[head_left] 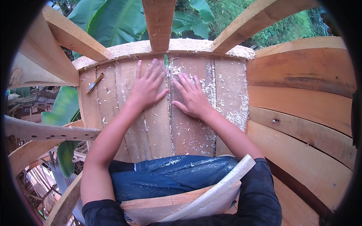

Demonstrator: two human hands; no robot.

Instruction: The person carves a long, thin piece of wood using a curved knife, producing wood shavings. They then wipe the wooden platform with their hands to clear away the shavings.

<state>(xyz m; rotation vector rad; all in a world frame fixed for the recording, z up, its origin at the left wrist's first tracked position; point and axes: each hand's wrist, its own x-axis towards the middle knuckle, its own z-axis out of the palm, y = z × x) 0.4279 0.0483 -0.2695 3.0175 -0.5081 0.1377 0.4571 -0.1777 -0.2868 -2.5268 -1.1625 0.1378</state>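
My left hand [150,84] is spread over the planks, a little blurred at the fingertips, and holds nothing. Beside it my right hand [189,95] rests palm down with its fingers apart, also holding nothing. Under both hands is a plank floor [158,132] of brown boards. Pale wood shavings [230,98] lie scattered on it, thickest to the right of my right hand. A narrow gap runs between the boards near my fingers, with green showing through at its far end. To the left of my left hand lies a small yellowish-brown stick-like object [95,83].
A curved wooden beam [128,52] crosses the far edge, with upright timbers [158,22] joined to it. A wall of planks [298,98] rises at right. A board with a pale strip [211,196] lies across my lap. Wooden ribs and a holed plank [49,130] stand at left.
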